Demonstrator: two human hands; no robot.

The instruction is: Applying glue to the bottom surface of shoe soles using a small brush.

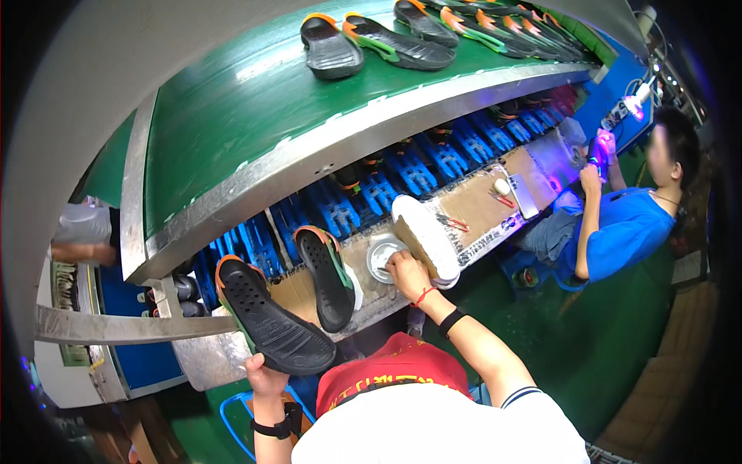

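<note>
My left hand [267, 379] grips a black shoe sole [270, 321] with an orange-and-green rim by its near end, thumb on the edge. The sole is held up with its hole-dotted face showing. A second sole [326, 282] of the same kind stands on the bench just right of it. My right hand [408, 274] reaches into a round bowl [372, 263] with whitish contents. Its fingers are pinched together over the bowl; whatever they hold is too small to make out. Next to that hand is a white-edged padded block [425, 240].
A green conveyor belt [232, 116] with several soles [398, 42] runs above the bench behind a metal rail [325, 155]. Blue racks [417, 166] line the space below. Cardboard [471, 209] covers the bench to the right, where a person in blue [626, 232] works under purple light.
</note>
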